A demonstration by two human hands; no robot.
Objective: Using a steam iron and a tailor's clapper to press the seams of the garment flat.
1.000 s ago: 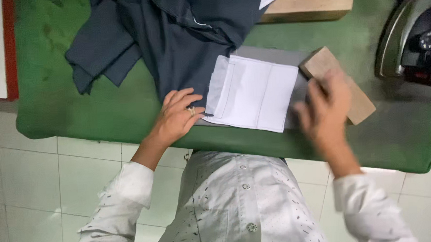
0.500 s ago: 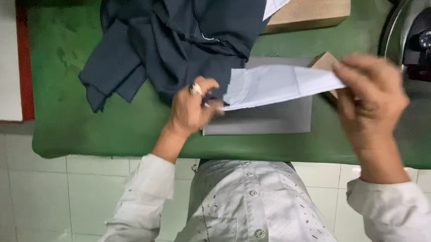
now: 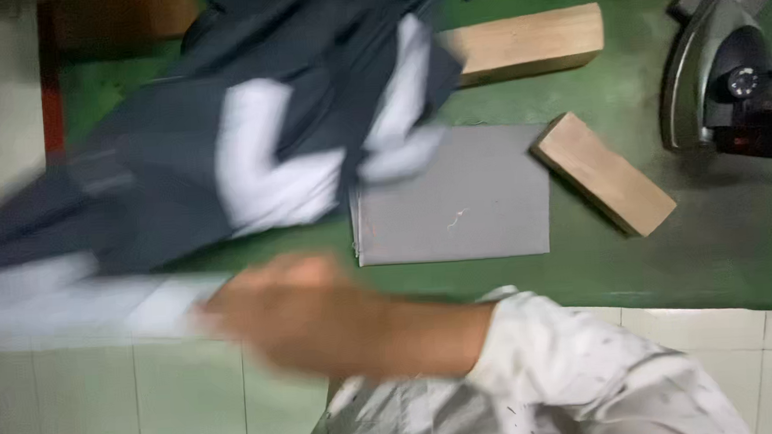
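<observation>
Two pale wooden blocks (image 3: 604,172), one grey fabric rectangle (image 3: 460,195), one iron (image 3: 726,76); dark garment (image 3: 250,145) now swept left; blurred hand (image 3: 294,310), grip indeterminate.

Table (image 3: 670,264) below me: flat cloth panel (image 3: 455,196) at centre, small wood block (image 3: 604,173) touching its right edge, longer wood block (image 3: 526,42) behind, iron (image 3: 731,76) far right, bundled garment (image 3: 250,136) left of the panel.

White speckled long-sleeved shirt (image 3: 570,366); cuffed sleeve

Green padded table (image 3: 722,252); pale square-tiled floor (image 3: 193,394) below; red strip (image 3: 49,94) at left.
</observation>
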